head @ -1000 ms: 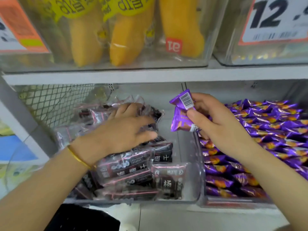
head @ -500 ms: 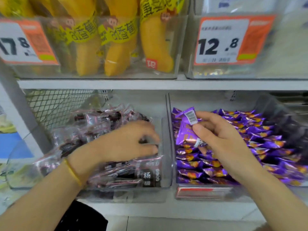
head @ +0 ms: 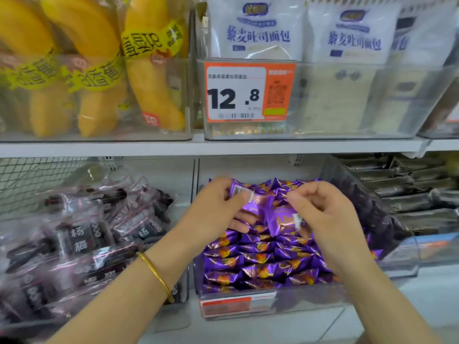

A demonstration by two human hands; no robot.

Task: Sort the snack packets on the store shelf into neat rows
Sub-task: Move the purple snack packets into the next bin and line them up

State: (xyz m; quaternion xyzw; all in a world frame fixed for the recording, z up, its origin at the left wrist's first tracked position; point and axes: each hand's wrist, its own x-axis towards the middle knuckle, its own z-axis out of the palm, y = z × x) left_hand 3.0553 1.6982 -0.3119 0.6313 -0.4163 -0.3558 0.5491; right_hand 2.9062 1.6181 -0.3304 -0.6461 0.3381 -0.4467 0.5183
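Your left hand curls thumb and fingers round the barcode end of the held purple packets. Your right hand pinches their other end at a white tab. They look like two, pressed together. You hold them just above the rows of purple packets lying in the clear middle bin on the lower shelf. A gold bangle circles your left wrist. Left of that bin, dark packets lie loosely heaped. On the shelf above, a 12.8 price tag sits below white bread bags, right of yellow banana-shaped packs.
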